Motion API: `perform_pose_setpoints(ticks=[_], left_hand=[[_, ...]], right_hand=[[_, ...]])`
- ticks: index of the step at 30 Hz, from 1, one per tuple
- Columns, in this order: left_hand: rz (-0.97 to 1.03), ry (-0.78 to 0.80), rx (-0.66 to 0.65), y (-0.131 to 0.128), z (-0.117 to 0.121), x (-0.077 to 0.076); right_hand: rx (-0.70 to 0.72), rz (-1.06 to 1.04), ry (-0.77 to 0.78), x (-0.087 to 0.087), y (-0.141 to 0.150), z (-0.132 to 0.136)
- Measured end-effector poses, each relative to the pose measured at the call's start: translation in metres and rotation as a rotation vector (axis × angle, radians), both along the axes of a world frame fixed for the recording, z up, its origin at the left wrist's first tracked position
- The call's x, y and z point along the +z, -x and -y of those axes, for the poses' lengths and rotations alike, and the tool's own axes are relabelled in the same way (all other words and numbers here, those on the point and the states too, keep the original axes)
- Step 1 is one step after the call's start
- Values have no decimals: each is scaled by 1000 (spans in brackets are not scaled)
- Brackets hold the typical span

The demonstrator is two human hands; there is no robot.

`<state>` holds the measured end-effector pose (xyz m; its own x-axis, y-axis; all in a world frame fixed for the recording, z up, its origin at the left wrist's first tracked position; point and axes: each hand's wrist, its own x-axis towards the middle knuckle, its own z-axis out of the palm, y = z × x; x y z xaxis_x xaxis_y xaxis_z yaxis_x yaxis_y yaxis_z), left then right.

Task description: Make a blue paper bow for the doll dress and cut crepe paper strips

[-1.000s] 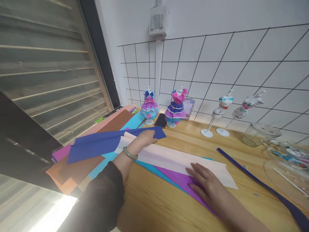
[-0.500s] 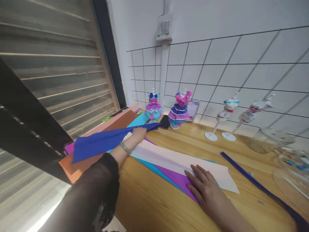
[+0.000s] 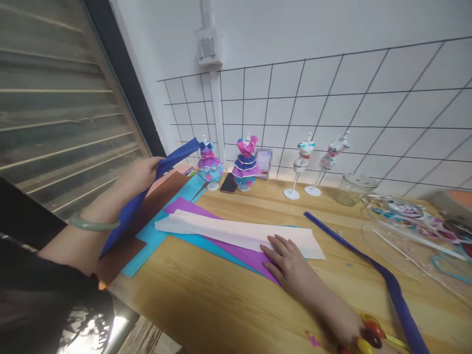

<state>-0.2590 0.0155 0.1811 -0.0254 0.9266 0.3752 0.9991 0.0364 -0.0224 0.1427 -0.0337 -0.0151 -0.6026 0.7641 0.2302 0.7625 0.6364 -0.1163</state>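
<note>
My left hand [image 3: 142, 173] is closed on a dark blue sheet [image 3: 176, 156], raised off the table at the left; I cannot tell if it is paper or cloth. My right hand [image 3: 285, 258] lies flat with fingers spread on a pale pink strip [image 3: 228, 233]. Beneath that strip are a purple sheet [image 3: 183, 203] and a light blue sheet [image 3: 217, 247], partly covered. Under my left arm, brown [image 3: 162, 199] and light blue sheets spread toward the table's left edge. To the right of my right hand a long dark blue strip [image 3: 354, 249] curves toward the front.
Two miniature dress forms in ruffled dresses [image 3: 209, 164] [image 3: 245, 167] stand at the back beside a phone [image 3: 228, 183]. Two bare white forms [image 3: 304, 156] [image 3: 334, 152] and a glass jar [image 3: 352, 189] are farther right. Ribbons and scraps [image 3: 409, 216] fill the right side.
My left hand has lifted the dark blue sheet and drawn it left, away from the pale pink strip. My right hand remains on the strip. The view has turned right.
</note>
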Motion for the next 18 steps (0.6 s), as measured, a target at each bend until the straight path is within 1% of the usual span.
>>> perform_pose_setpoints(ticks=[2,5,7,9,11,12,13,14,15,16,18], left_hand=[[21,22,-94,6,9,8],[85,79,-150,2,23,20],[114,106,-160,-10,32,29],[122,127,-187,-28,40,36],[112,105,-234,-49,46,39],[103,74,-269,-60,48,36],[87,57,-320,-72,50,30],[64,42,-379,-85,51,20],[29,38,-453,-99,53,7],[-14,34,-538,-114,54,-9],[-108,15,-679,-143,58,-47]], right_hand=[[17,-23,-25,-5,-1,-2],[44,-47,-61,-12,-3,-5],[48,-47,-84,-16,-4,-6],[48,-42,-99,-18,-4,-6],[39,-46,-92,-19,-4,-6],[36,-57,-78,-19,-4,-6],[34,-77,-54,-18,-4,-6],[35,-110,-19,-17,-4,-6],[36,-164,30,-16,-5,-7],[29,-244,97,-14,-6,-9],[-61,-495,256,-10,-10,-12]])
